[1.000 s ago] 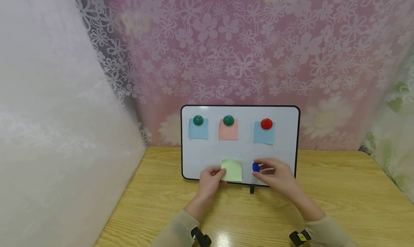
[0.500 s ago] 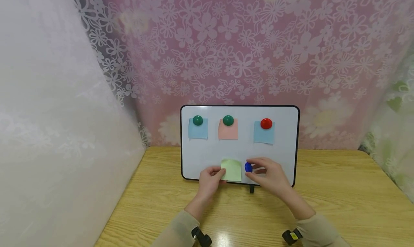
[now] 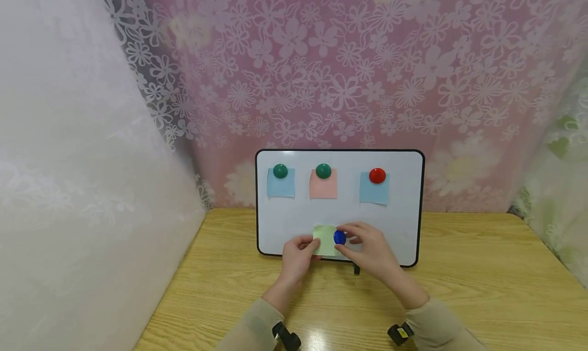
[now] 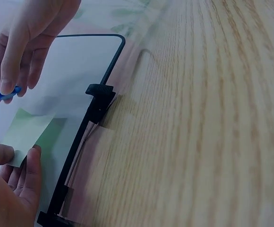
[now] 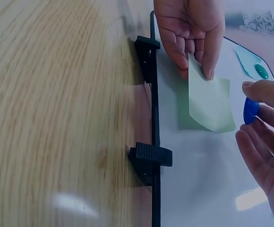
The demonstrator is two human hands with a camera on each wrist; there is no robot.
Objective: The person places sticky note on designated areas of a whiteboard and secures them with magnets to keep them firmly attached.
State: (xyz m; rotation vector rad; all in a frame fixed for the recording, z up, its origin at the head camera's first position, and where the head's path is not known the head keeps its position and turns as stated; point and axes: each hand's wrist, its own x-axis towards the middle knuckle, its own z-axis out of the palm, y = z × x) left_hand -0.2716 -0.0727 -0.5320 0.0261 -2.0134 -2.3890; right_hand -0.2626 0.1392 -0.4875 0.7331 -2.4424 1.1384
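A pale green sticky note (image 3: 324,243) is pinched at its left edge between the thumb and fingers of my left hand (image 3: 297,259), near the whiteboard's (image 3: 294,218) lower edge. In the right wrist view the note (image 5: 210,101) stands a little off the board, casting a shadow on it. My right hand (image 3: 369,246) pinches a round blue magnet (image 3: 339,237) by its rim. From the head, the magnet overlaps the note's right part; in the left wrist view the magnet (image 4: 7,93) is held apart from the note (image 4: 28,130).
Along the board's top hang a blue note (image 3: 281,187) and a pink note (image 3: 323,189) under green magnets, and another blue note (image 3: 374,192) under a red magnet (image 3: 377,175). Black stand feet (image 5: 149,156) project from the lower edge over the wooden table (image 3: 220,269).
My right hand has moved left with the blue magnet, from beside the green note to over its right part. The left hand and the note have stayed nearly still.
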